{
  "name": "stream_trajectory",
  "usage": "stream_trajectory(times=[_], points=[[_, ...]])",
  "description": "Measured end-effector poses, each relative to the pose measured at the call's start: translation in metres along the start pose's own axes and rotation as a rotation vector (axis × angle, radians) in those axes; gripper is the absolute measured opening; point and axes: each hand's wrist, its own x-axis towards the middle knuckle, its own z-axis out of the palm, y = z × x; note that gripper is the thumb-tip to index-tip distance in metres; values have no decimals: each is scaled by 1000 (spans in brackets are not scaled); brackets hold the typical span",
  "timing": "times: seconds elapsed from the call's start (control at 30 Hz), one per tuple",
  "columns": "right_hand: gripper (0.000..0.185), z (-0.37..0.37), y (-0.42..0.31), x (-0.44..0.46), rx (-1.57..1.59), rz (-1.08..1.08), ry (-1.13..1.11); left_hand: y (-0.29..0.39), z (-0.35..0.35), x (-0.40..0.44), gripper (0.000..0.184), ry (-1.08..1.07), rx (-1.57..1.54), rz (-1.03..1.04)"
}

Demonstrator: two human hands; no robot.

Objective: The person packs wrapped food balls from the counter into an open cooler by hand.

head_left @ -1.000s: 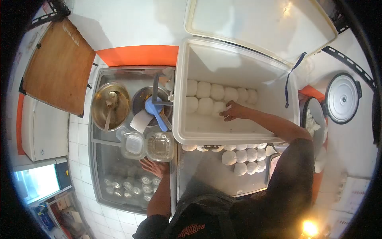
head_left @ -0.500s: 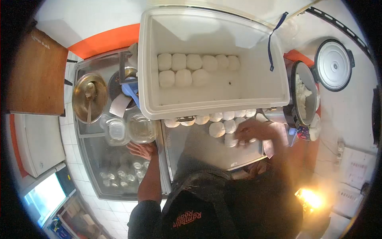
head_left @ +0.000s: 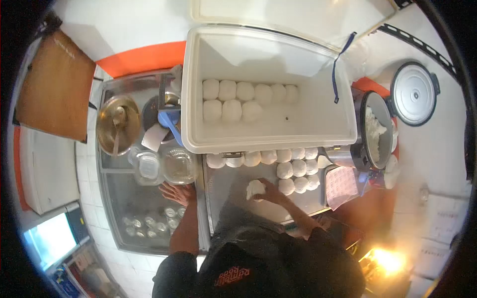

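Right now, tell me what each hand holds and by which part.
The right hand holds a white ball by its right side. The left hand holds nothing; it lies spread on the clear cover.

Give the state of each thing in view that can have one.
White rectangular plastic cooler: open, partly filled with round white balls.
Black-rimmed steel cooker: open, white food inside.
Shiny round metal bowl: holding a spoon.
Flat grey metal surface: partly covered with similar balls.
Irregular white lump: held by right hand.
Left hand: spread beside clear plastic containers.
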Motion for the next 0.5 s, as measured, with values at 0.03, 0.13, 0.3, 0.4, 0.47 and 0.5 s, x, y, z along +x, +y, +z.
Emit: stream_trajectory(times=[0.03, 0.13, 0.3, 0.4, 0.47, 0.5], points=[[91, -1, -26, -11, 440, 136, 3, -3, 1, -3, 86, -12, 4, -18], [95, -30, -106, -54, 1291, 419, -97, 5, -4, 4, 89, -139, 142, -69], [91, -181, -163, -67, 997, -6, -249, 3, 0, 4, 84, -126, 151, -69], [86, -267, -226, -26, 753, -24, -234, 1, 3, 4, 82, -67, 146, -38], [83, -299, -238, 25, 678, 64, -220, 1, 3, 5, 81, -94, 170, -48], [81, -307, -231, 51, 641, 108, -216, -2, 6, 3, 82, -110, 164, -53]])
